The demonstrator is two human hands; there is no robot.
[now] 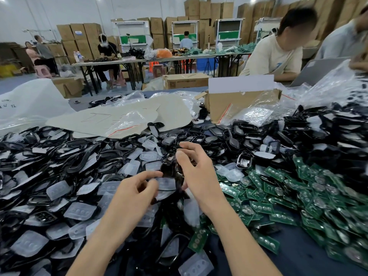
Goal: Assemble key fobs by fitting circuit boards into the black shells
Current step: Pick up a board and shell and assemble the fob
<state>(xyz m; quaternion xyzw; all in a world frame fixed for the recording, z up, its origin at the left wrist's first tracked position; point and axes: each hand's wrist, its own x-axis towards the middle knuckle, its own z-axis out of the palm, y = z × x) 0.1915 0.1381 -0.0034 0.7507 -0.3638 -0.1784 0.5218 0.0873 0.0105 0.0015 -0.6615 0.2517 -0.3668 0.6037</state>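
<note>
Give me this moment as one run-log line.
left hand: pinches clear button pad | right hand: holds black shell, blurred | circuit boards: piled at right, none seen in hand

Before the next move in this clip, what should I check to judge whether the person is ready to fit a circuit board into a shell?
1. Shell in hand: ok. The right hand grips a black shell.
2. Other hand's load: ok. The left hand pinches a translucent button pad against the shell.
3. Pad seated in the shell: cannot tell. That spot is blurred and partly hidden by fingers.
4. Circuit board in hand: not ok. Neither hand holds one.
5. Boards close by: ok. The green circuit boards lie heaped just right of the right hand.
</note>
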